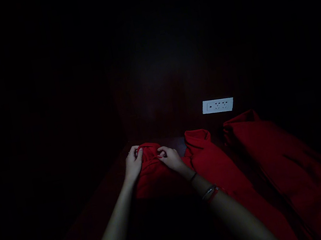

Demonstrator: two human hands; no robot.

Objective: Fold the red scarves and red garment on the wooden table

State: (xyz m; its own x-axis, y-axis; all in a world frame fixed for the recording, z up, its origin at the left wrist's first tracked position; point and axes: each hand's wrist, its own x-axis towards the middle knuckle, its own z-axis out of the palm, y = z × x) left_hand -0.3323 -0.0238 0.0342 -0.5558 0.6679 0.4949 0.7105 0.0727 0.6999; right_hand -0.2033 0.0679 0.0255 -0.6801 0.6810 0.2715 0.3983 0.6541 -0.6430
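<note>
A red garment point(154, 175) lies in front of me, its collar end turned away from me. My left hand point(134, 162) is closed on the left side of the collar, thumb on the inner side. On the right side of the collar, my right hand point(169, 157) pinches the cloth between thumb and fingers. The collar opening shows between the two hands. The lower part of this garment is lost in shadow between my forearms.
Right of my hands lies a second red garment point(214, 160) with a raised collar, and further right a third folded one point(281, 156). A white socket plate point(218, 105) is on the dark upright panel behind. The dark table surface point(86, 228) extends left; surroundings are very dark.
</note>
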